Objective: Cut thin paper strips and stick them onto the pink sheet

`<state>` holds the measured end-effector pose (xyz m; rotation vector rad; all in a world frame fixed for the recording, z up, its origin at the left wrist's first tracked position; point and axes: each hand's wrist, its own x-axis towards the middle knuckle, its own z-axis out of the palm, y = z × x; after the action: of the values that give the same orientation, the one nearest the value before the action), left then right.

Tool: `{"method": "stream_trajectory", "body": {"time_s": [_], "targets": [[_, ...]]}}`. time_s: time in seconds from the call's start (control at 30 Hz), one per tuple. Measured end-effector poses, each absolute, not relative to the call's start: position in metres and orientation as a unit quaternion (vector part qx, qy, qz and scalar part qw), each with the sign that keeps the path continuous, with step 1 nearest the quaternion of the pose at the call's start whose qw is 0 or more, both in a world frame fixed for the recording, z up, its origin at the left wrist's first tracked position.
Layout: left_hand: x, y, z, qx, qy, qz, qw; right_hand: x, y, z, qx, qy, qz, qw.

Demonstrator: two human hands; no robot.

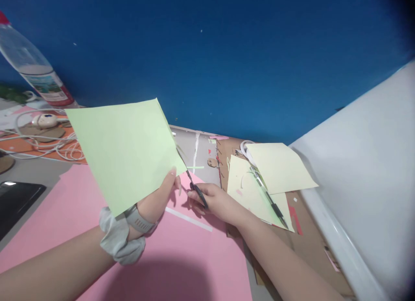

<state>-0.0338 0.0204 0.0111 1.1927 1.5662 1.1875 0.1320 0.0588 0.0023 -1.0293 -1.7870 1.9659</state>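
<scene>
A sheet of light green paper [125, 150] is held up by my left hand [164, 195], its thumb on the near face by the lower right corner and the other fingers partly hidden behind. My right hand [214, 201] is closed round the black handles of a pair of scissors [198, 194]. The scissor blades reach up to the right edge of the green sheet, and a thin strip curls beside them. Below both hands lies a large pink sheet [194, 258] with a narrow white strip [189, 219] on it.
Cream paper sheets [279, 167] and a pen [269, 197] lie on cardboard [314, 240] at right. White cables [69, 147], a plastic bottle [42, 72] and a black device [19, 201] are at left. A blue wall [227, 68] rises behind; a white panel [363, 163] borders the right.
</scene>
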Motion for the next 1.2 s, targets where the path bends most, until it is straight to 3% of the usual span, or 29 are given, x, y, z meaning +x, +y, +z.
{"method": "stream_trajectory", "body": {"time_s": [0.23,0.57,0.93,1.03,1.2], "targets": [[-0.037,0.021,0.008,0.493,0.644,0.443,0.382,0.132,0.058,0.001,-0.361,-0.614,0.686,0.149],[-0.033,0.022,0.016,0.47,0.622,0.461,0.425,0.131,0.058,0.0,-0.369,-0.607,0.686,0.157],[-0.04,0.024,0.004,0.512,0.625,0.459,0.37,0.129,0.06,0.001,-0.343,-0.584,0.715,0.171],[-0.039,0.024,0.004,0.524,0.624,0.454,0.36,0.129,0.062,0.001,-0.34,-0.575,0.708,0.23],[-0.037,0.022,0.007,0.566,0.616,0.396,0.379,0.131,0.071,-0.004,-0.416,-0.508,0.631,0.413]]}}
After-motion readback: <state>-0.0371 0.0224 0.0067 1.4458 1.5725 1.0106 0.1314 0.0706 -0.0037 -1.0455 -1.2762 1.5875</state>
